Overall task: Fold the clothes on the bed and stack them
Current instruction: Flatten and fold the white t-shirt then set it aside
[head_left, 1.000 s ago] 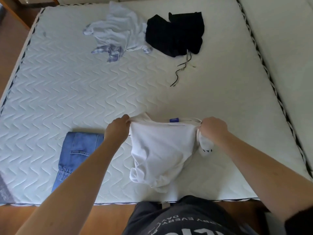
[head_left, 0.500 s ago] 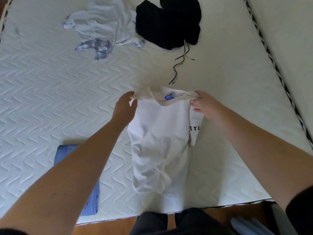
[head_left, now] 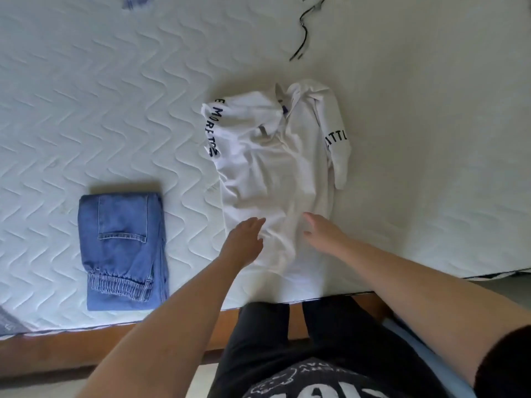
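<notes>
We are looking down on a pale quilted mattress (head_left: 115, 110) stitched in wavy lines, which fills most of the view; its near edge runs across the lower part of the frame, and beneath it shows a strip of brown wooden floor (head_left: 100, 349). Our white shirt (head_left: 275, 168) lies spread lengthwise on the mattress near that edge, collar end away from us, rumpled at the neck, with dark lettering on both sleeves. Our left hand (head_left: 244, 242) rests with straight, relaxed fingers on the lower left part of the shirt, holding nothing. Our right hand (head_left: 324, 231) lies at the lower right part of the same shirt, fingers loosely extended and touching the cloth; we see no fold of fabric pinched in it. To the left of the shirt, apart from it and near the mattress edge, sit the folded blue jeans (head_left: 123, 251), a back pocket facing up and the gathered hem toward us. At the far top of the view a thin black cord (head_left: 301, 38) trails across the mattress, and a scrap of blue checked cloth (head_left: 133, 0) shows at the top edge. A grey patch (head_left: 8, 323) sits at the lower left corner of the mattress; we cannot tell what it is.
</notes>
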`<state>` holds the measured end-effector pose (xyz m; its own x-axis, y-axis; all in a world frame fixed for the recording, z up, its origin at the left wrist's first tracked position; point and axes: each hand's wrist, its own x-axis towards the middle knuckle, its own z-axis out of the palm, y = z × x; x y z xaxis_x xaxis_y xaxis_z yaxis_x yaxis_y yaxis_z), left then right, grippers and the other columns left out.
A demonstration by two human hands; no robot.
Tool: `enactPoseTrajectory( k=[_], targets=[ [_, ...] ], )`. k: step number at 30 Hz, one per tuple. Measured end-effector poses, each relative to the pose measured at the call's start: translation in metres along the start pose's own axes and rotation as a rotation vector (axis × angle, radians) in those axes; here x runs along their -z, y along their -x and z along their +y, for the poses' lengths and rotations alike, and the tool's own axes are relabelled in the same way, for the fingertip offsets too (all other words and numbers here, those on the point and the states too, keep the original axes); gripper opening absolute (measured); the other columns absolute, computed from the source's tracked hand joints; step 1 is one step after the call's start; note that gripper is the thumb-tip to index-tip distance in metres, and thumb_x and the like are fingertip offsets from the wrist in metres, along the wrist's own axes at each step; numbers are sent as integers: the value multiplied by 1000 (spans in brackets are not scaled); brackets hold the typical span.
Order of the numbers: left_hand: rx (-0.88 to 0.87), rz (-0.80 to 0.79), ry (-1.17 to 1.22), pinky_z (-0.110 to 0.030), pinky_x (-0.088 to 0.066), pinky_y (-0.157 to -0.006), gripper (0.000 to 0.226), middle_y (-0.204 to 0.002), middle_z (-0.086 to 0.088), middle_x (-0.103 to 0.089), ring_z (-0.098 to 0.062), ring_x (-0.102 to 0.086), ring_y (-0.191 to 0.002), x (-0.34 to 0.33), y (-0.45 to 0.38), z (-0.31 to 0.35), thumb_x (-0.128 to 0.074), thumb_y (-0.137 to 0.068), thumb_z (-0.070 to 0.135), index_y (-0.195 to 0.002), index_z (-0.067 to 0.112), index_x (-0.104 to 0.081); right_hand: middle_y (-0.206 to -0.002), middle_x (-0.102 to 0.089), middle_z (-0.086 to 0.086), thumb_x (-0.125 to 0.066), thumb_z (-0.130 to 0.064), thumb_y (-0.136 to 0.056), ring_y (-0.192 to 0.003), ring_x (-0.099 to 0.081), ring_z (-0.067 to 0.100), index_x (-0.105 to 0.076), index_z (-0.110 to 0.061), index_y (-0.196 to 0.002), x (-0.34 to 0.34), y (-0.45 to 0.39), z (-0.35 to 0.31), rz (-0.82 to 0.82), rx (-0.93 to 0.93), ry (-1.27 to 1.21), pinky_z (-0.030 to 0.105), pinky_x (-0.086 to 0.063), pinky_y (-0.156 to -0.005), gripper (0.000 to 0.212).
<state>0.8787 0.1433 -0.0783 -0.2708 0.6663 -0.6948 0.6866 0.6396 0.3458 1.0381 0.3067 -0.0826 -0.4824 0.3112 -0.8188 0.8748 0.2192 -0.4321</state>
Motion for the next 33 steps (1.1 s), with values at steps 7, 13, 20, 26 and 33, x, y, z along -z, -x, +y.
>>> enactPoseTrajectory(
  k=[7, 13, 20, 26, 33],
  targets=[
    [144, 52, -298, -46, -45, -103, 94, -165, -10, 6, -32, -7, -151, -69, 30, -39, -60, -92, 37, -156, 31, 9, -141, -37, 18, -68, -25, -88, -127, -44, 35, -30, -6, -143, -70, 7, 46, 68, -278, -45, 39, -41, -103, 69],
    [442, 72, 424, -40, -45, -97, 105, -155, -12, -34, -34, -47, -132, -91, 26, -67, -70, -89, 25, -156, 17, 10, -143, -50, 10, -71, -21, -86, -131, -48, 29, -47, -13, -141, -107, -7, 57, 16, -258, -225, 33, -40, -106, 61],
    [469, 186, 738, -27, -37, -55, 25, -76, -2, -60, -21, -53, -71, -92, 33, -67, -56, -95, 35, -87, 12, -63, -97, -62, 4, -53, -7, -88, -83, -59, 21, -57, -22, -105, -119, 3, 54, 210, -404, -811, 36, -51, -80, 23],
    [463, 285, 1001, -35, -47, -70, 31, -94, 1, -59, -19, -56, -86, -62, 55, -46, -47, -95, 47, -102, 18, -55, -101, -64, 7, -57, -26, -94, -89, -65, 23, -52, -18, -110, -96, 34, 45, 473, -245, -845, 37, -53, -80, 18],
    [418, 279, 1298, -50, -56, -82, 25, -115, -6, -59, -29, -61, -104, -15, 86, -18, -54, -97, 37, -114, 20, -48, -104, -64, 2, -72, -11, -85, -88, -68, 14, -42, -39, -124, -54, 98, 15, 407, -73, -973, 23, -55, -65, 56]
  ],
)
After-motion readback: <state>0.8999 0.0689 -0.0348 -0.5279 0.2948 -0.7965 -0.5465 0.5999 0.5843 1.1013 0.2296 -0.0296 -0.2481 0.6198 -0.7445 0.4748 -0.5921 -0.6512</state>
